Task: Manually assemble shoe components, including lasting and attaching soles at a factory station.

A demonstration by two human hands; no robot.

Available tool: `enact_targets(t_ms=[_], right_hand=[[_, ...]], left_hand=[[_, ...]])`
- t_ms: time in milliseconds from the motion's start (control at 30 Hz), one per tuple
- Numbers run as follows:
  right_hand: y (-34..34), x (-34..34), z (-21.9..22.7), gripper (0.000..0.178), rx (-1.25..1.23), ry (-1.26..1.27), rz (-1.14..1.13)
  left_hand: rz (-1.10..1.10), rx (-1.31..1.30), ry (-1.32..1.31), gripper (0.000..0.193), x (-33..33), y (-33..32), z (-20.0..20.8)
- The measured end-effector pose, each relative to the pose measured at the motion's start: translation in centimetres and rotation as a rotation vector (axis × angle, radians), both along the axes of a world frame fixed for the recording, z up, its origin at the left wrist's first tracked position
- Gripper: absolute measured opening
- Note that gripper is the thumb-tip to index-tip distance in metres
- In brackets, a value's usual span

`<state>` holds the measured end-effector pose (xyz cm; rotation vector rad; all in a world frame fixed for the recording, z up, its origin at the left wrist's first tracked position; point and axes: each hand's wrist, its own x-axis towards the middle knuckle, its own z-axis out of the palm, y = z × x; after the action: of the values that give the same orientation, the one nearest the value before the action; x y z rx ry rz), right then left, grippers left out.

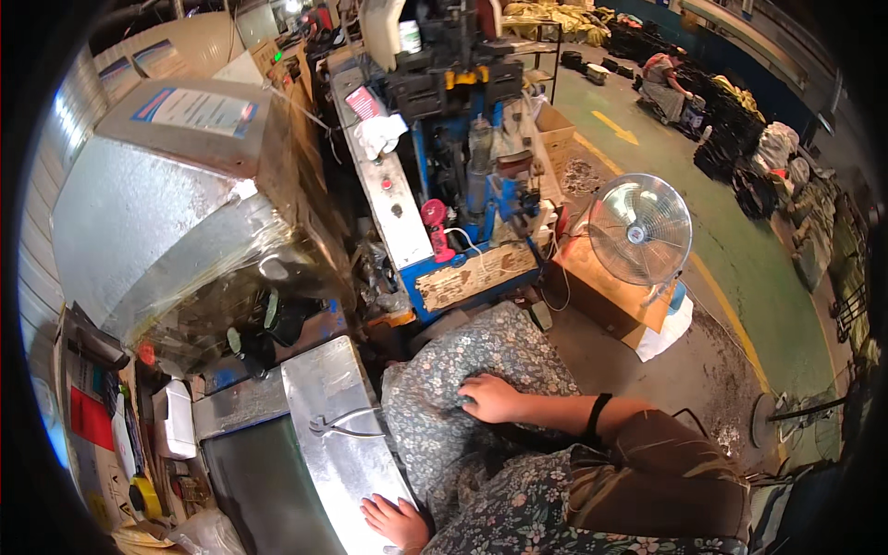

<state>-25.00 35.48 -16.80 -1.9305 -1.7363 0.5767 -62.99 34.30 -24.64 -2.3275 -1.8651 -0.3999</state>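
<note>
My left hand point(396, 521) lies flat with its fingers apart on a shiny metal plate point(319, 384) and holds nothing. Farther up the same plate rests a pair of pincers point(347, 424), apart from my fingers. On my lap, over a grey floral apron point(444, 370), sits my right hand point(490, 398). Its fingers are loosely bent on the cloth and nothing shows in them. A black band point(599, 414) circles the right forearm. Left of the plate is a dark flat panel point(268, 490).
A hooded metal machine point(157, 222) stands at the left, dark footwear pieces point(277, 319) under it. Ahead is a blue-framed press point(481, 166) with a pink handheld fan point(437, 227). A round metal fan point(640, 229) stands on a cardboard box point(597, 277). Another person point(664, 83) sits far right.
</note>
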Motion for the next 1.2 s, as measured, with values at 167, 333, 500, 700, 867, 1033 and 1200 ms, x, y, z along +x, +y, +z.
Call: enact_targets(t_ms=[167, 333, 500, 700, 867, 1033, 1200], right_hand=[[-2.6, -0.4, 1.4, 0.023, 0.230, -0.247, 0.210], [-2.4, 0.9, -1.0, 0.018, 0.234, -0.094, 0.329], [-2.3, 0.2, -0.9, 0.021, 0.182, -0.098, 0.346], [-2.5, 2.3, -2.4, 0.020, 0.408, 0.426, 0.352], [-5.2, 4.0, -1.4, 0.025, 0.035, 1.230, 0.105], [-8.9, 3.8, -0.3, 0.026, -0.026, 0.612, 0.096], [-10.4, 4.7, -0.4, 0.027, 0.057, 0.694, 0.113]], left_hand=[[-0.003, -0.124, -0.048, 0.057, 0.9, -0.2, 2.2], [0.015, -0.153, -0.072, 0.058, 1.1, -0.3, 2.6], [0.006, -0.121, -0.073, 0.056, 1.3, -0.7, 3.2], [-0.014, -0.107, -0.044, 0.056, 1.4, -0.1, 2.6], [0.003, -0.133, -0.037, 0.055, -0.1, 1.2, 1.0], [0.064, -0.216, -0.076, 0.060, 0.2, 0.7, 2.0], [-0.310, -0.375, -0.505, 0.047, 9.0, 3.9, 21.9]])
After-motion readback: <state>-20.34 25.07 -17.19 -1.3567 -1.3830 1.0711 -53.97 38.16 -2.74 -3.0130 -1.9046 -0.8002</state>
